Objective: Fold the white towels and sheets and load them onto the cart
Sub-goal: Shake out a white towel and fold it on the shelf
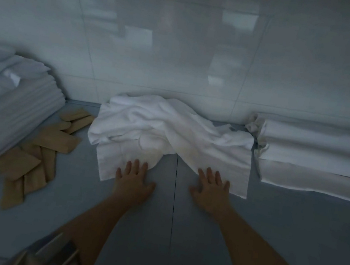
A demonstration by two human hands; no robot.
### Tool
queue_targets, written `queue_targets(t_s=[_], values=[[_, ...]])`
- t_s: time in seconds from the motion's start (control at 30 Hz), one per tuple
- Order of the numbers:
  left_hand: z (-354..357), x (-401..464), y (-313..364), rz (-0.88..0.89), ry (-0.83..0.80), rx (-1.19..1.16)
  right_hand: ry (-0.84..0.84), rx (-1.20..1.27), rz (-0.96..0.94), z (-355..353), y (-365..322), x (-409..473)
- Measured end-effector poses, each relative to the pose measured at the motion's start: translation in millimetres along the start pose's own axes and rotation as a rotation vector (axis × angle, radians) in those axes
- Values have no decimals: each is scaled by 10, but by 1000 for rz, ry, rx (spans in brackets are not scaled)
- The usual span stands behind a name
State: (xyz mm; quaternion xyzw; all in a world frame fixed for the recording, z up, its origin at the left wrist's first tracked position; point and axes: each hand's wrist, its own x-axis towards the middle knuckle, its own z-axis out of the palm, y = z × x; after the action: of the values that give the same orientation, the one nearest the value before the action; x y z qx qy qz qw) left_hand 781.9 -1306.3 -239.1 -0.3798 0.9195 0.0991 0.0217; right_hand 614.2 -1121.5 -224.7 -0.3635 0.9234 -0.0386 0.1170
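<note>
1. The left hand [134,180] is laid flat with fingers spread and straight; its fingertips rest on the near left edge of the towel [169,136], and nothing is gripped.
2. At the far left of the bench [289,240], a stack [2,111] of folded white linen is seen against the wall, with tan packets [36,154] scattered beside it.
3. The towel is found in the middle of the bench, crumpled and unfolded, with its far side bunched against the tiled wall [183,42] and its near edge drawn towards the person.
4. The right hand [212,189] is likewise held flat and released, its fingers pressed on the near right part of the towel.
5. To the right, folded sheets [315,158] are piled just beside the towel; whether they touch cannot be told.
6. No cart is shown.
7. The towel is judged to be soft, light and limp, so no shape will be kept when it is lifted. It is probably best smoothed flat first, then pinched at the two near corners, so that the edges can be matched for a fold. A grip taken in the bunched middle would likely leave it creased.
</note>
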Motion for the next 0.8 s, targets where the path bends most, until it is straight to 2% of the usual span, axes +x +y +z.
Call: queue_targets(t_s=[0.17,0.37,0.6,0.73,0.8], values=[[42,-257,-90,20,-27,8,1,-17,-32,68,72,-165],[-149,-825,-129,-28,-181,-19,-144,-38,-59,-26,197,-679],[-247,-1484,-10,-67,-228,2,-230,-1,-65,-71,390,-1313],[-336,-1659,114,-102,-281,-8,-261,38,-53,-57,478,-1562],[-396,-1657,202,-110,-257,2,-256,42,-38,-65,449,-1608]])
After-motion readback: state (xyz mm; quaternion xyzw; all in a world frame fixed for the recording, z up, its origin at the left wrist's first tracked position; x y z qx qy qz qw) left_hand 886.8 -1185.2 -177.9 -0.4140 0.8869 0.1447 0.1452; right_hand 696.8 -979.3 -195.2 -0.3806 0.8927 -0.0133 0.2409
